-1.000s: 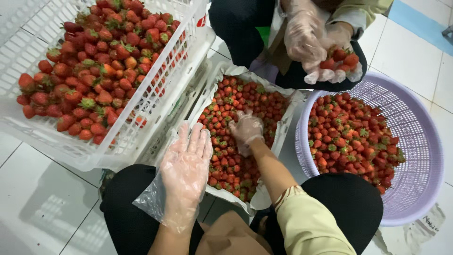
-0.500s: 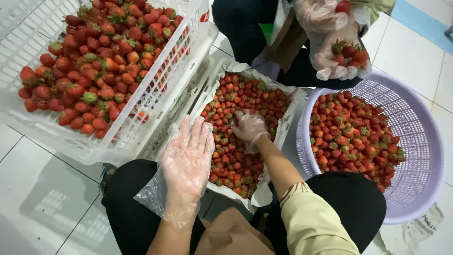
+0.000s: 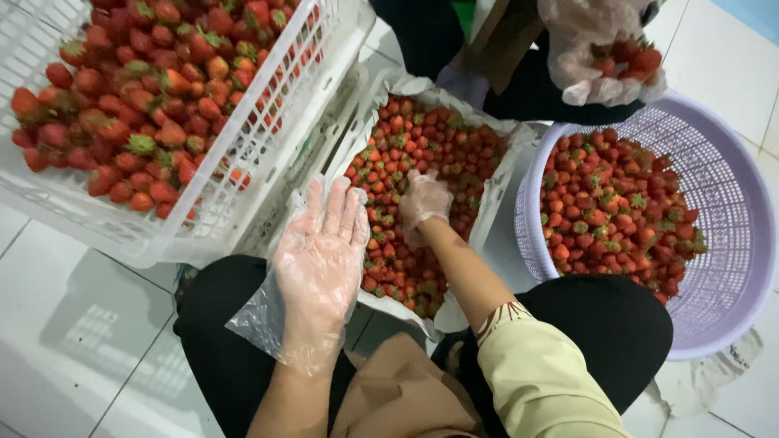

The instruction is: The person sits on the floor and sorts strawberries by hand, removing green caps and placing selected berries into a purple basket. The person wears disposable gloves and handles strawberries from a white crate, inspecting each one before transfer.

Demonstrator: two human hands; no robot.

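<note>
Landmark: paper-lined tray (image 3: 497, 174) of strawberries (image 3: 422, 154), centre of view, resting between the wearer's knees.

Left hand (image 3: 320, 259) in a loose clear plastic glove, palm up, fingers spread flat, holding nothing. It hovers at the tray's near-left edge, over the black-clad left knee (image 3: 219, 341); glove cuff hangs loose below the wrist.

Right hand (image 3: 423, 203), also gloved, is down in the tray among the berries, fingers curled onto the fruit. Whether it has a berry pinched I cannot tell; the knuckles hide the fingertips. Forearm runs back over the tray's near-right corner to a yellow-green sleeve (image 3: 540, 381).

Left of the tray: white slatted plastic crate (image 3: 268, 122), tilted, heaped with strawberries, its wall touching the tray's side.

Right of the tray: lilac perforated basket (image 3: 730, 203), round, part filled with strawberries.

Beyond the tray, far side: another person's gloved hands (image 3: 600, 49) cupping several berries, above the basket's far rim. Dark clothing behind them.

Floor: white tile (image 3: 81, 324).
</note>
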